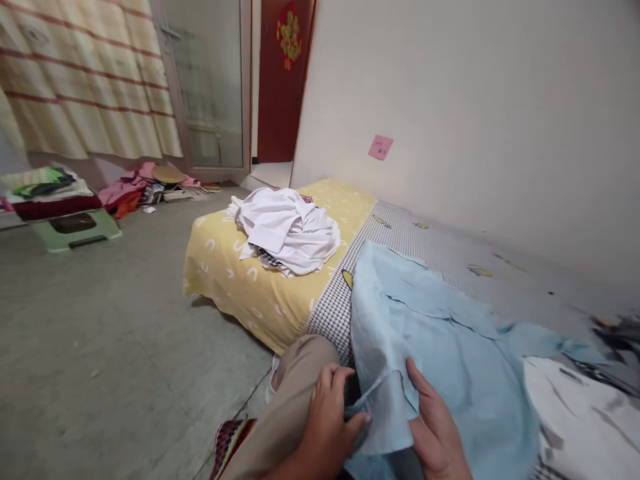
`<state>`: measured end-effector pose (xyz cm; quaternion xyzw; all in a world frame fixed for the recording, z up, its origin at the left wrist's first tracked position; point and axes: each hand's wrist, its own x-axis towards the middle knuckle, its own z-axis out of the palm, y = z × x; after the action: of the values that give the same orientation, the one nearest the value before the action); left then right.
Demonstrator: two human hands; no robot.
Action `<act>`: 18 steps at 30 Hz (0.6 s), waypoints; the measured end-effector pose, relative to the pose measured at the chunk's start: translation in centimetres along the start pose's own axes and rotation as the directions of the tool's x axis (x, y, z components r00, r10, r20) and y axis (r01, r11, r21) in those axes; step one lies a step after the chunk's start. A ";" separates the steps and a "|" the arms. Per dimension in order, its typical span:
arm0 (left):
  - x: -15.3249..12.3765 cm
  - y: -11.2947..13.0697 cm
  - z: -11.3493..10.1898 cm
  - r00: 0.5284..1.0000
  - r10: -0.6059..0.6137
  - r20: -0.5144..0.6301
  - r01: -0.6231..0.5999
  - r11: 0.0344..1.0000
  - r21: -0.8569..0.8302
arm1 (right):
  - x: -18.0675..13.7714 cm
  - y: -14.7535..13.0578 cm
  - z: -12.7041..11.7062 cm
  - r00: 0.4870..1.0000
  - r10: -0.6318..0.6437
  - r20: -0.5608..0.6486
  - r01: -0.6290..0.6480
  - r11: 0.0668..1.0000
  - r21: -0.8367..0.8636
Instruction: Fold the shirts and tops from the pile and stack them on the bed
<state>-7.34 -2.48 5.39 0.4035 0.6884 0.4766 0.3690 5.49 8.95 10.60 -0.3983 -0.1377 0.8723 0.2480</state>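
Observation:
A light blue shirt (440, 333) lies spread over the bed's near side, with its back yoke seam showing and one sleeve stretched to the right. My left hand (327, 417) curls around the edge of the near sleeve, its thumb and fingers on either side of the cloth. On the sleeve's other side, my right hand (435, 427) grips the cuff area, thumb on top and the other fingers partly hidden beneath. The sleeve end hangs between both hands, over my lap.
A heap of white clothes (290, 230) sits on the yellow bedding (220, 260). A white garment (585, 413) and dark items (620, 347) lie at right. On the floor at left stand a green stool (75, 230) with folded clothes and a pink pile (133, 187). A wall (475, 100) borders the bed.

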 end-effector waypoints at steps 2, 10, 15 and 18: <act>0.3 0.5 0.6 1.000 0.028 0.014 -0.028 0.998 0.063 | 0.0 -0.1 -0.3 0.999 0.028 0.027 -0.027 0.999 -0.034; 1.4 0.3 0.4 0.987 -0.042 -0.154 0.058 0.993 0.104 | 0.6 1.6 0.0 1.000 -0.005 0.030 0.009 0.992 -0.128; 1.8 -4.0 -2.9 0.919 -0.071 -0.389 0.117 0.988 0.097 | 2.8 4.8 -1.3 0.968 -0.252 0.000 0.246 0.946 -0.210; 1.6 -7.3 -4.4 0.920 -0.106 -0.377 0.165 0.978 0.126 | 4.4 6.9 -2.7 0.942 -0.336 -0.012 0.324 0.915 -0.242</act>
<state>-13.36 -4.20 -0.55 0.2857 0.8066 0.4622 0.2329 2.88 5.62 3.04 -0.4193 -0.2990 0.7843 0.3459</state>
